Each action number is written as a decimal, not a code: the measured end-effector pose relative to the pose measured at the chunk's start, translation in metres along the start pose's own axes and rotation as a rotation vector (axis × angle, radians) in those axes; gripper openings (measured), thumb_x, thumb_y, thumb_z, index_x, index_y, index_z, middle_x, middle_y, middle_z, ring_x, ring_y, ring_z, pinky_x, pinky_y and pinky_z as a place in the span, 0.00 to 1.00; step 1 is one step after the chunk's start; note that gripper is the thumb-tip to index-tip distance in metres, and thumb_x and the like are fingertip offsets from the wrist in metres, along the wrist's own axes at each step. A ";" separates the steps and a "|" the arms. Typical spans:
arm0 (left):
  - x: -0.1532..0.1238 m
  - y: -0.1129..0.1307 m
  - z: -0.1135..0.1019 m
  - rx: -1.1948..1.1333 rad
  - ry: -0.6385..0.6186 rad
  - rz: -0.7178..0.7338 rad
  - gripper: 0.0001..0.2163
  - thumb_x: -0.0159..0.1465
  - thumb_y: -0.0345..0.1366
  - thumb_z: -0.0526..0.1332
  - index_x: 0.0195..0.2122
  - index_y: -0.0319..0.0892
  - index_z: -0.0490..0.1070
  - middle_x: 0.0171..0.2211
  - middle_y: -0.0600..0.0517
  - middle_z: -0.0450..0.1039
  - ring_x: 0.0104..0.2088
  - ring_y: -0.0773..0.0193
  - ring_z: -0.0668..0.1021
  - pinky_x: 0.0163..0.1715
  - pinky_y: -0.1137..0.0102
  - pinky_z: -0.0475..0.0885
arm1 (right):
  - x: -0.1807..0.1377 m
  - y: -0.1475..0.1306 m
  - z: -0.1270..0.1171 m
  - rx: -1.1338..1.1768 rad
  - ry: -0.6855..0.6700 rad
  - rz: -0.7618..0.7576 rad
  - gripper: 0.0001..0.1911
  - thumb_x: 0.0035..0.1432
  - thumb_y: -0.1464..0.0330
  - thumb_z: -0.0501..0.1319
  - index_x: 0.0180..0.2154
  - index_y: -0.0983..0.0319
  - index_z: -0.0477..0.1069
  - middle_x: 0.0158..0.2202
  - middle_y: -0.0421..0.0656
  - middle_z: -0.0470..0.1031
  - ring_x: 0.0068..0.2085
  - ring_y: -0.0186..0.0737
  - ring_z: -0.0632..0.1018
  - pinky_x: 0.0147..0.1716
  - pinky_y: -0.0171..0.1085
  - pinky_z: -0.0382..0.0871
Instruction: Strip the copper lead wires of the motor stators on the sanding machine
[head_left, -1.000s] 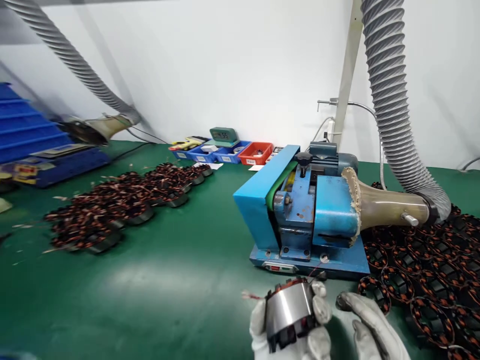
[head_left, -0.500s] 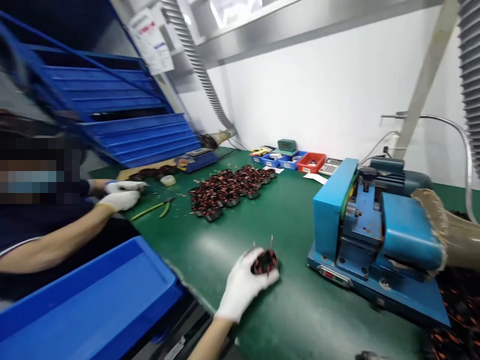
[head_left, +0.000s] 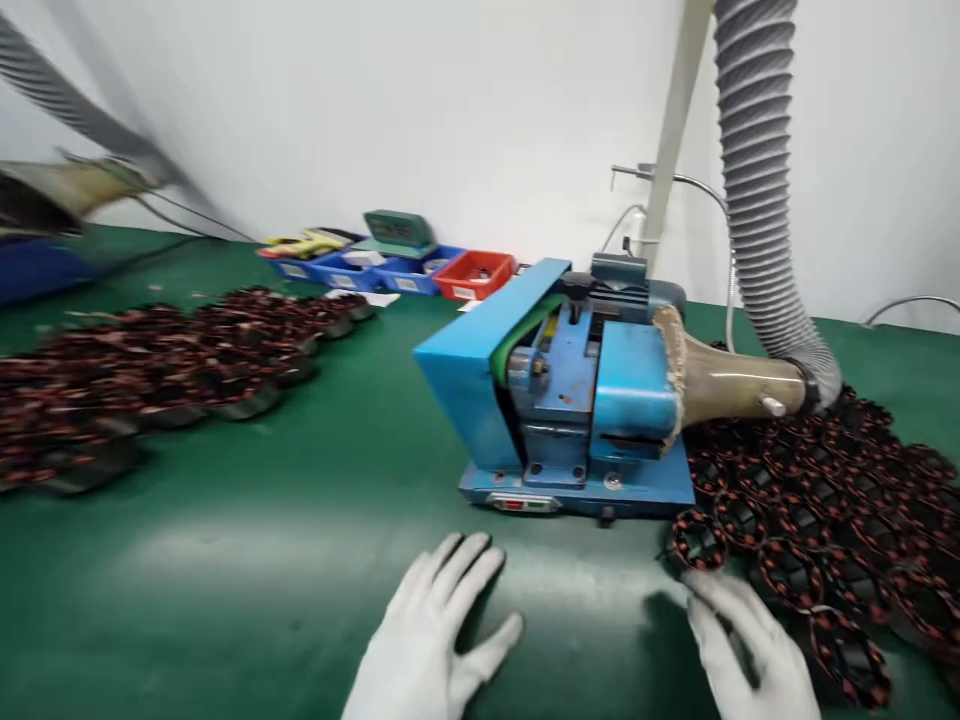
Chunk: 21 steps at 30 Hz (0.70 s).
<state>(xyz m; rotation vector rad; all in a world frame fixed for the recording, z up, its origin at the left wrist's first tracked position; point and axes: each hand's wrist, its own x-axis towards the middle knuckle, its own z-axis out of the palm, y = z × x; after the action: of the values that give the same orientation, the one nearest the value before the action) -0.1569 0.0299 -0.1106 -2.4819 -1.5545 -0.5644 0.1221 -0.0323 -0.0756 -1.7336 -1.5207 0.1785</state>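
My left hand (head_left: 435, 635), in a white glove, is spread over the green bench in front of a blue belt machine (head_left: 559, 390), holding nothing. My gloved right hand (head_left: 754, 645) is at the lower right, thumb and fingers apart. Its fingertips are at the near edge of a ring-shaped motor stator (head_left: 697, 541) wound with dark and copper-coloured wire; whether they touch it is unclear. That stator sits at the left edge of a wide group of similar stators (head_left: 855, 575) lying side by side.
Another pile of wound stators (head_left: 247, 390) covers the bench's left side. Blue bins (head_left: 409, 275) and a red bin (head_left: 472, 275) stand along the wall. A grey ribbed hose (head_left: 761, 180) descends to the machine's tan duct (head_left: 739, 385).
The view has swung right, and the co-worker has left it. My left hand, earlier around a stator, is now empty and spread. My right hand has come into view beside the right-hand stators.
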 end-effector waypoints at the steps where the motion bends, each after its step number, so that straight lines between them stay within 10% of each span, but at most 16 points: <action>1: 0.001 0.019 0.000 -0.010 0.035 0.089 0.24 0.55 0.50 0.62 0.48 0.41 0.70 0.50 0.40 0.76 0.50 0.41 0.76 0.45 0.48 0.75 | 0.006 0.004 -0.006 -0.113 -0.019 0.034 0.14 0.59 0.59 0.57 0.43 0.57 0.75 0.44 0.52 0.78 0.38 0.52 0.82 0.34 0.47 0.78; 6: 0.016 0.080 -0.001 -0.235 -0.049 0.242 0.26 0.51 0.46 0.65 0.50 0.45 0.67 0.49 0.41 0.76 0.49 0.43 0.77 0.44 0.52 0.78 | 0.019 0.007 -0.005 -0.308 -0.135 -0.007 0.12 0.56 0.63 0.59 0.37 0.63 0.74 0.51 0.60 0.69 0.40 0.56 0.80 0.37 0.52 0.76; 11: 0.018 0.078 0.002 -0.477 -0.315 0.184 0.47 0.43 0.34 0.67 0.64 0.37 0.45 0.62 0.30 0.57 0.62 0.40 0.63 0.55 0.50 0.68 | 0.010 0.001 -0.006 0.431 -0.566 0.044 0.04 0.51 0.67 0.63 0.31 0.56 0.77 0.49 0.47 0.75 0.52 0.49 0.75 0.51 0.45 0.68; 15: 0.014 0.087 -0.001 -0.556 -0.338 0.075 0.38 0.43 0.35 0.68 0.56 0.41 0.56 0.52 0.36 0.70 0.54 0.42 0.73 0.51 0.50 0.72 | 0.012 0.008 -0.015 0.896 -0.545 0.441 0.14 0.61 0.63 0.57 0.45 0.58 0.75 0.48 0.49 0.77 0.52 0.47 0.75 0.52 0.46 0.67; 21: 0.021 0.094 -0.004 -0.532 -0.248 0.041 0.44 0.44 0.33 0.68 0.60 0.41 0.46 0.56 0.32 0.65 0.56 0.40 0.71 0.50 0.50 0.73 | 0.017 0.004 -0.010 0.454 -0.626 0.297 0.18 0.55 0.65 0.61 0.48 0.57 0.74 0.44 0.45 0.80 0.44 0.47 0.78 0.49 0.44 0.69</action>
<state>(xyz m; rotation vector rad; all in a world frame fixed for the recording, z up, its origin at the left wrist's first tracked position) -0.0657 0.0035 -0.0925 -3.0717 -1.5956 -0.7744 0.1353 -0.0218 -0.0646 -1.5840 -1.4645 1.2154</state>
